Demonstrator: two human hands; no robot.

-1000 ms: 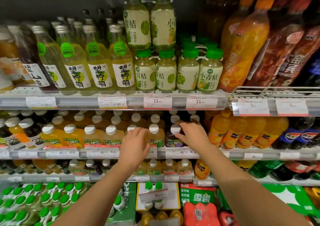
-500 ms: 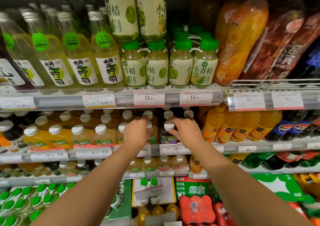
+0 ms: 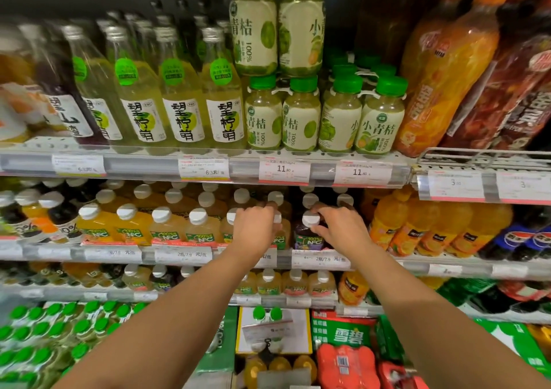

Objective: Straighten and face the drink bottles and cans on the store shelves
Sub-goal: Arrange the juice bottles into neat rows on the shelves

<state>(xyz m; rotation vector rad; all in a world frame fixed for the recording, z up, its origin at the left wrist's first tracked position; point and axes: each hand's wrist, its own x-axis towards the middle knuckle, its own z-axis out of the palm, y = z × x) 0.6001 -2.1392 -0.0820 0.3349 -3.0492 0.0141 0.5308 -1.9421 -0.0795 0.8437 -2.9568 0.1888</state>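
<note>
Both hands on the 2nd shelf down, front row; left hand (image 3: 253, 230) curled over the top of a small yellow-juice plastic bottle w/ white cap (image 3: 280, 233), fingers wrapped round cap/neck so most of it is hidden; right hand (image 3: 340, 229) pinches the neck of the small dark-purple-juice plastic bottle w/ white cap (image 3: 308, 233) just beside it, thumb under the cap, fingers behind; so both hands closed round bottles, none free.

Key relation: the 2 bottles stand upright, long axis vertical, touching or nearly so, straight ahead of the hands at the shelf lip above the white price-tag strip (image 3: 320, 259); left hand nearer the yellow one, right nearer the purple. Purple label "100% NFC" reads roughly frontwards; yellow one's label mostly covered, can't tell its facing.

Judgement: step in hand is twisting/pulling these two to the front edge; next move prob. a small turn about the vertical axis plus a tug fwd. Risk: neighbouring row of yellow-juice bottles w/ white caps (image 3: 167, 227) to the left is packed close, an elbow-in could knock them.
</note>
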